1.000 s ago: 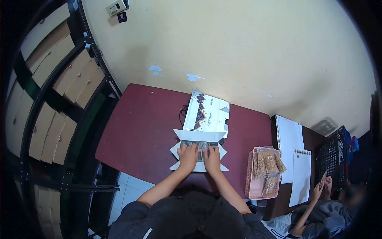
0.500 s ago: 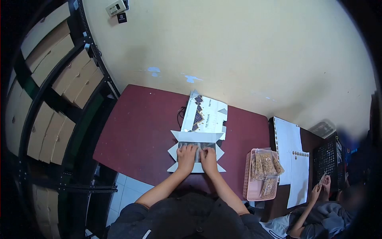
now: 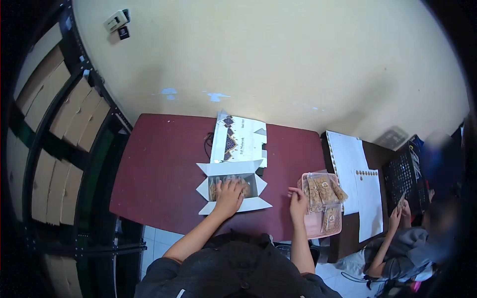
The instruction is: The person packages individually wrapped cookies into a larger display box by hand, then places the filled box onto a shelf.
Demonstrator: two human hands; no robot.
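Observation:
An open white cardboard box point(image 3: 233, 170) stands on the table in front of me, its flaps folded outward. Inside it are clear packets point(image 3: 245, 187) of brown pieces. My left hand point(image 3: 229, 197) rests over these packets, fingers stretched out and slightly spread; they partly hide the contents. At the left rim of a pink plastic basket point(image 3: 309, 230) is my right hand point(image 3: 298, 203), with its fingers apart and nothing visible in them. Several similar clear packets point(image 3: 325, 191) lie piled in the basket.
Flat printed white cartons point(image 3: 243, 139) lie behind the box on the dark red table point(image 3: 164, 169). Paper sheets point(image 3: 346, 154) and a black crate point(image 3: 400, 174) are at the right, by a seated person point(image 3: 402, 248) holding something small. Shelves of brown boxes point(image 3: 52, 191) stand left.
My right hand has left the box and moved right to the basket. The left hand stays over the box, where the packets now show more. The whole view has shifted slightly.

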